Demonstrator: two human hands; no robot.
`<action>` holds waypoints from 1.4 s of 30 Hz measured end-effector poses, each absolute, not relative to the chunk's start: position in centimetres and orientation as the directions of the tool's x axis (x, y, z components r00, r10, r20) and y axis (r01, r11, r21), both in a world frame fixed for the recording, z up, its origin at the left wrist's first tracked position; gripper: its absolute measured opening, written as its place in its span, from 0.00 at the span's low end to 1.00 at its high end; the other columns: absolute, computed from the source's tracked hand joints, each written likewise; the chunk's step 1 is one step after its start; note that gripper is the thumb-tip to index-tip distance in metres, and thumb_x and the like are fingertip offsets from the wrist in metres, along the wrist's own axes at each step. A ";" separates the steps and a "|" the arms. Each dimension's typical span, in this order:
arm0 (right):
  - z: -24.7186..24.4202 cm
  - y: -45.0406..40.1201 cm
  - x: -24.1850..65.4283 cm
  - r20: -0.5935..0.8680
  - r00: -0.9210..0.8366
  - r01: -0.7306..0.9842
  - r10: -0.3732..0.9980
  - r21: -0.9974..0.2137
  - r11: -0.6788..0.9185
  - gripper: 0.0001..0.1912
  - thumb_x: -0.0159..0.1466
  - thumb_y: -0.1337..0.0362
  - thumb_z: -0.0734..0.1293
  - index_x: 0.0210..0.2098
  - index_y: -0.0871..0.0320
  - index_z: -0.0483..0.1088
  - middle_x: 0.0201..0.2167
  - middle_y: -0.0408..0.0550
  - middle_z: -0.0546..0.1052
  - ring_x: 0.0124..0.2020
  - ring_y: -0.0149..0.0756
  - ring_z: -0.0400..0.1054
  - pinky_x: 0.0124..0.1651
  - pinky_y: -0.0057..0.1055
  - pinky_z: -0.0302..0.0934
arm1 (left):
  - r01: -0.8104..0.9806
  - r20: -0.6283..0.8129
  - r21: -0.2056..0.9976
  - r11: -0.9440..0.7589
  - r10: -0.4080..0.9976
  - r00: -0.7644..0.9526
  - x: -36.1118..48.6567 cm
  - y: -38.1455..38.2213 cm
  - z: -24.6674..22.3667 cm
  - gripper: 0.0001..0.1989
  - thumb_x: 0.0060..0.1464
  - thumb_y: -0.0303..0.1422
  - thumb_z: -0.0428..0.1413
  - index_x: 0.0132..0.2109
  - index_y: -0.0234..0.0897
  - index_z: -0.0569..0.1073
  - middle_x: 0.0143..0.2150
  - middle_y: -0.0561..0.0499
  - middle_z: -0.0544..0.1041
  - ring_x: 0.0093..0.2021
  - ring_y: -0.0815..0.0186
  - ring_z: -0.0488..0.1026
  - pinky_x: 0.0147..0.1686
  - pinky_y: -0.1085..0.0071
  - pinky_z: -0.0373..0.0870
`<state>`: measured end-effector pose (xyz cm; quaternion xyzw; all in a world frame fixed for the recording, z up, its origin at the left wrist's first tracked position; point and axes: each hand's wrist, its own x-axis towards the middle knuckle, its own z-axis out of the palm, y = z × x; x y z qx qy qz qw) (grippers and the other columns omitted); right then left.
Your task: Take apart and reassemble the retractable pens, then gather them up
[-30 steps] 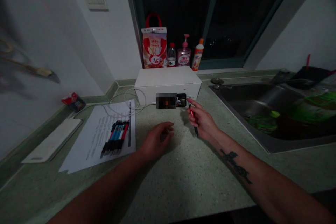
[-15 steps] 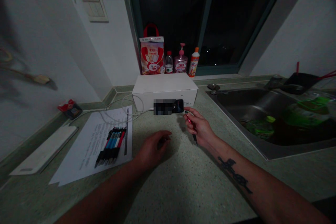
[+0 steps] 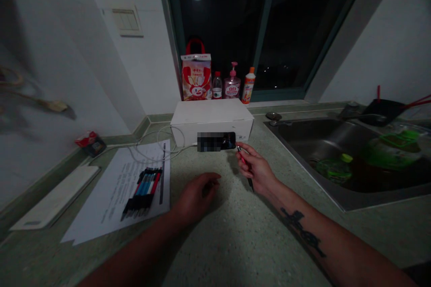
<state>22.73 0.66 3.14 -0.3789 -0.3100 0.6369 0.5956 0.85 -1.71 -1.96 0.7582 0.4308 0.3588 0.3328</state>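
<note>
My right hand (image 3: 256, 168) is closed on a pen (image 3: 241, 156) with a red barrel and dark ends. The pen slants, its upper end between thumb and fingers and its lower end showing below the hand. Just left of those fingertips, a phone (image 3: 229, 140) leans sideways against a white box (image 3: 212, 112); part of its screen is blurred out. Low over the counter (image 3: 222, 242), my left hand (image 3: 197, 195) is loosely curled, fingers a little apart, with nothing visible in it. Several pens (image 3: 144, 190) in blue, white, red and black lie side by side on printed sheets (image 3: 111, 193) to its left.
A white cable (image 3: 178, 149) runs from the phone to the left. A long white flat object (image 3: 57, 197) lies beside the sheets. The sink (image 3: 313, 139) on the right holds green-tinted plastic bottles. A bag (image 3: 196, 78) and several bottles stand on the sill behind the box.
The whole scene sits slightly lower in the view, as my head has tilted up a little. The pen's upper end is turned slightly in my right hand. My left hand looks unchanged.
</note>
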 end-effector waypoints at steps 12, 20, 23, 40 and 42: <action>3.2 0.2 21.8 -0.085 -0.037 -0.519 0.996 -0.850 -0.091 0.14 0.57 0.53 0.77 0.37 0.54 0.78 0.21 0.40 0.67 0.21 0.30 0.60 0.21 0.26 0.58 | 0.377 0.228 0.843 -0.384 0.889 0.397 1.5 -2.4 -0.9 0.11 0.63 0.39 0.55 0.47 0.42 0.79 0.43 0.46 0.84 0.40 0.58 0.80 0.43 0.62 0.76; 2.3 -0.8 20.1 0.038 -0.243 -0.553 0.969 -0.826 -0.106 0.21 0.61 0.45 0.74 0.49 0.49 0.77 0.50 0.52 0.82 0.53 0.46 0.75 0.55 0.45 0.70 | 0.216 0.150 0.940 -0.264 0.889 0.433 2.7 -3.2 -0.1 0.11 0.59 0.36 0.56 0.47 0.41 0.78 0.37 0.47 0.82 0.38 0.57 0.79 0.42 0.63 0.76; 2.2 -0.8 20.4 0.042 -0.244 -0.499 0.969 -0.862 -0.088 0.21 0.61 0.45 0.74 0.49 0.49 0.78 0.48 0.52 0.82 0.50 0.45 0.76 0.53 0.44 0.70 | 0.230 0.146 0.940 -0.251 0.907 0.395 2.6 -2.9 -0.2 0.09 0.57 0.37 0.57 0.43 0.41 0.78 0.36 0.47 0.82 0.37 0.57 0.78 0.40 0.63 0.76; 1.3 0.7 21.9 0.024 -0.070 -0.260 0.997 -0.966 0.005 0.16 0.54 0.50 0.80 0.34 0.54 0.80 0.33 0.50 0.83 0.29 0.37 0.77 0.29 0.31 0.71 | 0.471 0.182 0.840 -0.269 0.958 0.222 0.8 -1.4 -0.6 0.08 0.58 0.33 0.55 0.41 0.41 0.79 0.36 0.48 0.84 0.37 0.55 0.81 0.39 0.61 0.74; 1.2 0.5 21.7 0.010 -0.110 -0.291 0.994 -0.957 -0.022 0.17 0.55 0.52 0.80 0.39 0.53 0.79 0.35 0.49 0.83 0.31 0.38 0.78 0.30 0.33 0.72 | 0.457 0.192 0.845 -0.276 0.956 0.224 0.9 -1.5 -0.7 0.08 0.59 0.33 0.55 0.41 0.41 0.79 0.35 0.49 0.83 0.36 0.56 0.81 0.38 0.62 0.75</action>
